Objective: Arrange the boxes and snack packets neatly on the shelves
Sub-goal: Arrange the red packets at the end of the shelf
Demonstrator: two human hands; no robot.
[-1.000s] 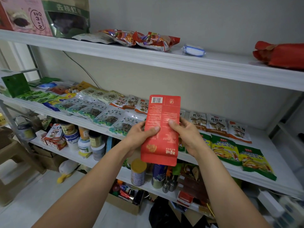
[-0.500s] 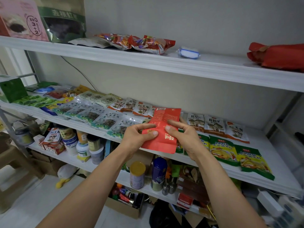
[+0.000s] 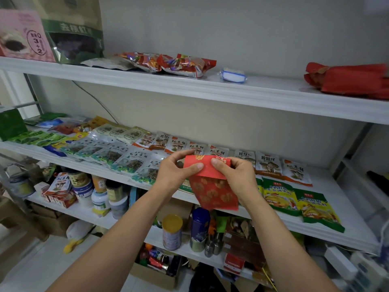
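Nearest, the left hand [image 3: 176,172] and the right hand [image 3: 236,175] are both pinching the upper part of a red packet [image 3: 213,192], thumbs in front, and its top is bending over between them while the rest is hanging in the air just before the middle shelf [image 3: 347,209]. It is looking light, thin and floppy, probably a little slick, so I am judging that gripping both side edges is the way to keep it flat. Behind it, mushroom packets [image 3: 268,163] are lying in rows, with green packets [image 3: 280,197] just to the right.
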